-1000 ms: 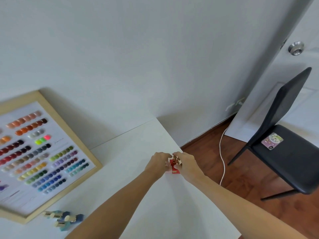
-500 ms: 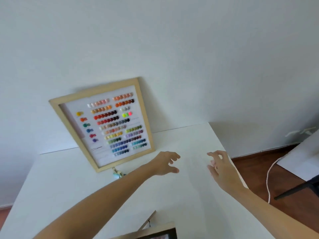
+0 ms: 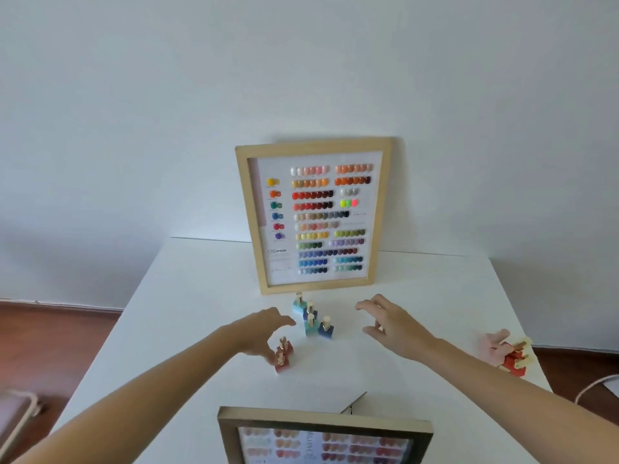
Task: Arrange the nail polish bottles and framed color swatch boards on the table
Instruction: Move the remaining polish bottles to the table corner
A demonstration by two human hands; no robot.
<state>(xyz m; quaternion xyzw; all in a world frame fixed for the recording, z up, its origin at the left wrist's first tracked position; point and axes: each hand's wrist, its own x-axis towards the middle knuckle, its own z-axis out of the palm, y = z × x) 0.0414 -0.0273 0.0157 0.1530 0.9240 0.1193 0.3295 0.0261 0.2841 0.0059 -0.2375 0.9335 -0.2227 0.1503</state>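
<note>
Head view, near swatch board [image 3: 325,440] cropped, red bottles [image 3: 514,358] blurred

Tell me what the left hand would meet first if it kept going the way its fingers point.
Probably the cluster of blue and teal bottles: the left hand is open, fingers aimed right and away toward them, just short of the nearest. Depth from this single view is uncertain, so it could pass slightly above them.

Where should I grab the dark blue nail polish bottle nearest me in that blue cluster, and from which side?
Probably pinch the dark blue bottle by its square glass body, coming from the right with the right hand. It stands upright, its gold cap is narrow, and a teal bottle crowds its left side, while the table to its right is bare.
</note>
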